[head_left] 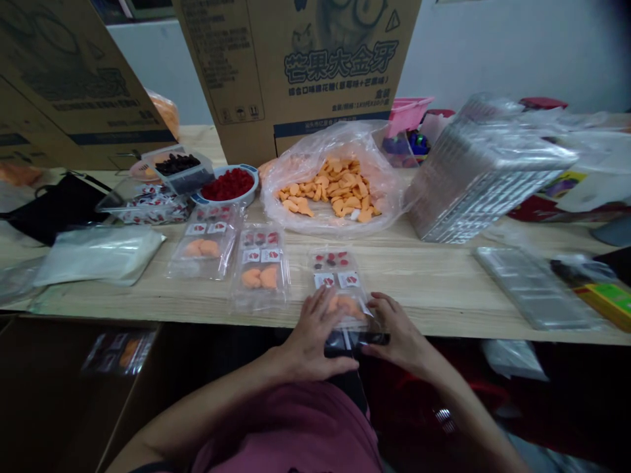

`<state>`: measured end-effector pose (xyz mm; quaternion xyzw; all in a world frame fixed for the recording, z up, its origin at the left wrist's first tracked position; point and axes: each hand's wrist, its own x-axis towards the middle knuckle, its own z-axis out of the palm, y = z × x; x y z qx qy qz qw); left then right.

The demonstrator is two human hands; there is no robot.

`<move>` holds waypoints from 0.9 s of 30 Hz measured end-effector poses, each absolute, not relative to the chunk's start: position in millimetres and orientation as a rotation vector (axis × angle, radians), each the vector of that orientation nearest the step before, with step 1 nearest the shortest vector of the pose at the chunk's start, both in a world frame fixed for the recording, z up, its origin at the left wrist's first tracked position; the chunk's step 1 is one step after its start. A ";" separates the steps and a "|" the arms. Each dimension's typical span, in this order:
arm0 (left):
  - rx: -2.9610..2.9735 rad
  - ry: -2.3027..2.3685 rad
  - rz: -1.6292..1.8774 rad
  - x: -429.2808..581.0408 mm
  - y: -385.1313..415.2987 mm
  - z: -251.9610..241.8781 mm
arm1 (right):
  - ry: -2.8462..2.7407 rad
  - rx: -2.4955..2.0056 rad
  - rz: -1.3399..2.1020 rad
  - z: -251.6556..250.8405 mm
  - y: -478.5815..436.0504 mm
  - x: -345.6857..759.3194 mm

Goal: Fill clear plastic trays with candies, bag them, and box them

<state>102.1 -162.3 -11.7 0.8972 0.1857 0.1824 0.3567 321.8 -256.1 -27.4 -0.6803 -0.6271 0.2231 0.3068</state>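
Note:
A clear compartment tray of candies (338, 279) in a plastic bag lies at the table's front edge, its near end over the edge. It holds small red and dark pieces, two printed sachets and orange pieces. My left hand (315, 338) grips its left side, fingers spread over the orange pieces and thumb stretched along the near end. My right hand (399, 335) holds the right near corner between bent fingers and thumb. A dark shiny surface shows between my hands; what it is I cannot tell. Two similar bagged trays (261, 266) (202, 243) lie to the left.
Behind are an open bag of orange candies (340, 187), a bowl of red candies (229, 185), a box of dark pieces (177, 165) and a sachet tub (152, 205). Stacked clear trays (483, 171) lean at right; flat bags (101, 253) lie left. A carton (64, 394) stands below.

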 end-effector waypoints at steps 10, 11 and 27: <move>2.001 0.910 0.414 113.9 -158.2 -19.2 | -1.179 -1.663 1.246 -35.2 -217.6 339.4; 1.991 0.903 0.430 111.4 -158.2 -16.8 | -1.185 -1.618 1.267 -37.5 -218.5 334.9; 2.020 1.310 0.900 -10.4 -79.7 1.2 | -1.301 -1.464 1.173 -17.3 -91.1 203.6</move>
